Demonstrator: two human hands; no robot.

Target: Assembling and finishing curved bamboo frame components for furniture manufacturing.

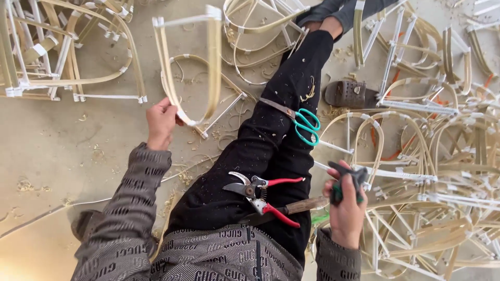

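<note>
Patterned sleeves above shaving-strewn concrete floor

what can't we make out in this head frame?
- Tool in right hand: the fingers cover most of it; only a dark head and green grip show, kind unclear.
- Wooden handle on the lap: its blade end lies under the pruners.
- Bamboo frame in left hand: its lower bend is behind the fingers.
- Frame pile: cut off by the right edge.
</note>
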